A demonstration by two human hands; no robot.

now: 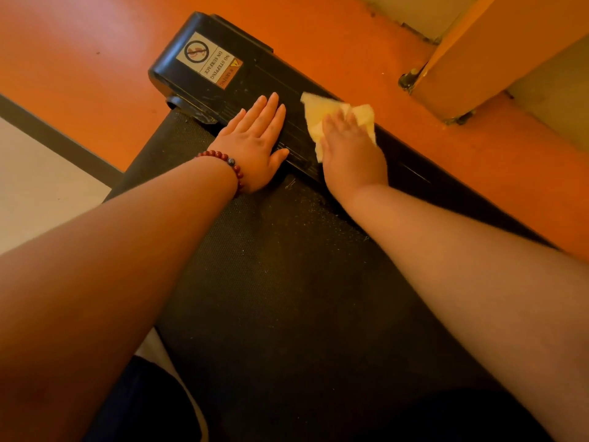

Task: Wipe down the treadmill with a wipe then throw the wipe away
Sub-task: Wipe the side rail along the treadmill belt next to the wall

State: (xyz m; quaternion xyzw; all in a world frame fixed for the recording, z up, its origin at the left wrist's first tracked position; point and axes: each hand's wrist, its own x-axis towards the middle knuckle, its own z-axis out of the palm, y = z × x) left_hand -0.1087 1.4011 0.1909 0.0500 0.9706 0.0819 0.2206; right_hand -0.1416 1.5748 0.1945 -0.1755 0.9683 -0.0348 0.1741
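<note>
The black treadmill (287,282) lies low on the floor, its dusty textured belt running toward me. A black end cover (223,78) with a warning sticker (208,60) crosses the belt's far end. My left hand (255,141), with a red bead bracelet at the wrist, rests flat with straight fingers on that cover. Just to its right, my right hand (349,148) presses a pale yellow wipe (314,116) flat against the same cover. The wipe's corners stick out beyond my fingers.
Orange floor (95,59) surrounds the treadmill's far end. An orange door or panel (497,55) on a small bracket stands at the upper right, close to the cover. A dark strip (60,145) and a pale floor area (38,193) lie at the left.
</note>
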